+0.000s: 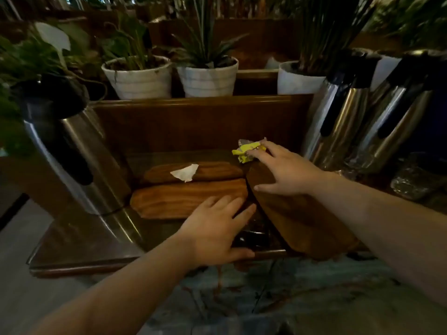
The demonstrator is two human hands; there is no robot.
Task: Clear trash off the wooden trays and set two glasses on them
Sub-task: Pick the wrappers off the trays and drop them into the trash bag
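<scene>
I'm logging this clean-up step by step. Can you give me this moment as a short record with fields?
right hand: fingertips on yellow wrapper, grip unclear
left hand: open, flat at edge of near tray
far tray: white paper scrap lying on it
dark tray: angled, under right hand
glasses on trays: none
</scene>
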